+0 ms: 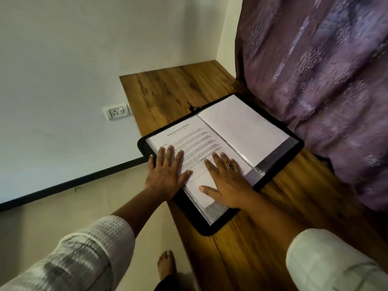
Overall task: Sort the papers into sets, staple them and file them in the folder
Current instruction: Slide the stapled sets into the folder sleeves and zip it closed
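A black folder [212, 228] lies open flat, a printed paper [189, 137] sleeved on its left page, a blank sheet [241, 127] on its right.

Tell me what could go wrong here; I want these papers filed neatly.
The folder lies with its near left corner past the table edge, and the left hand presses there, so it could tip or slide off. The printed page under both hands may crease if the right hand drags it sideways.
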